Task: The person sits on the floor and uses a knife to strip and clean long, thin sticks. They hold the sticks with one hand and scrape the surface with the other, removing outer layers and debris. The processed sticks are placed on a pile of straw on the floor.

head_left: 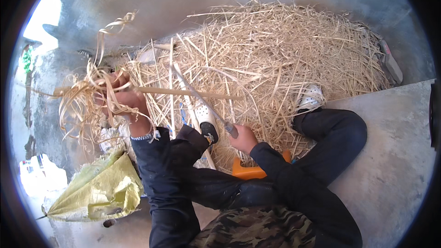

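Stick: a long pale stick (pixel 183 93) runs level across the left half of the view, above the straw, its left end buried in the left hand and its right end free near the middle of the pile.
Left hand: the left hand (pixel 123 95) is raised at the left, its grip clamped on the stick together with a tangle of curled shavings.
Shavings: thin pale curled strips (pixel 85 98) hang from and loop about the left hand; one ribbon (pixel 110 30) rises well above it.
Blade: a long narrow blade (pixel 202 98) slants from the right hand up and to the left, crossing the stick just below it; whether edge and stick touch cannot be told.
Right hand: the right hand (pixel 242 138) sits low in the middle, its grip closed around the blade's handle.
Clothing: dark sleeves (pixel 161 174) and dark trousers (pixel 330 142); a camouflage garment (pixel 257 227) at the lower edge.
Shoes: a white perforated shoe (pixel 203 115) between the hands, another (pixel 311 97) to the right, both in the straw.
Straw: a big heap of dry straw (pixel 285 50) fills the top and middle.
Stool: an orange plastic piece (pixel 248 171) shows under the legs.
Sack: a yellow-green woven sack (pixel 98 190) lies at lower left.
Floor: grey concrete floor (pixel 395 156) at the right.
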{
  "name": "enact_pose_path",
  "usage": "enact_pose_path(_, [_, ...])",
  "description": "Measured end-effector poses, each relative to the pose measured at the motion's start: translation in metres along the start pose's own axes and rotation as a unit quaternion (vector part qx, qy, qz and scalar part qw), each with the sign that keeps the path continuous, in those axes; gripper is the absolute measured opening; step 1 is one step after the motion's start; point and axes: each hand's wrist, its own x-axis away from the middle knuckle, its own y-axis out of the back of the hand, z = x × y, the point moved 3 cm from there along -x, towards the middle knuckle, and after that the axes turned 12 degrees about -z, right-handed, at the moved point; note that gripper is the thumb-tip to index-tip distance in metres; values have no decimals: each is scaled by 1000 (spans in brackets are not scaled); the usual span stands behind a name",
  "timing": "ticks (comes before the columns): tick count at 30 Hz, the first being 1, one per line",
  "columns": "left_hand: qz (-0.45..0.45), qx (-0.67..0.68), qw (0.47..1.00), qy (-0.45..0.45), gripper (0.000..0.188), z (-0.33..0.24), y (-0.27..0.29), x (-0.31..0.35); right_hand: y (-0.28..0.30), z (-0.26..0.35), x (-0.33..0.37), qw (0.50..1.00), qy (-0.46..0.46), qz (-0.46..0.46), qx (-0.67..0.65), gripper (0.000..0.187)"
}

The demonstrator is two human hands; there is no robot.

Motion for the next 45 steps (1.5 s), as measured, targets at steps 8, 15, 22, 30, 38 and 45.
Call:
enact_pose_path(8, [-84,-77,993,-35,34,35,59,-14,-5,-114,-10,988,-144,-28,56,24])
enact_pose_path(15, [62,-197,953,-223,28,21,50,-12,4,-28,12,998,24,0,65,25])
enact_pose_path(22, [-92,-153,977,-116,26,18,85,-20,-1,-67,14,984,-127,39,118,37])
enact_pose_path(30, [-77,-154,978,-113,35,42,53,-16,10,-172,9,972,-195,4,131,25])
enact_pose_path(38, [28,107,992,69,41,18,38,-8,15,-29,24,997,-55,46,6,28])
enact_pose_path(45, [-19,-211,971,-109,39,9,62,-3,4,18,27,998,-44,49,22,27])
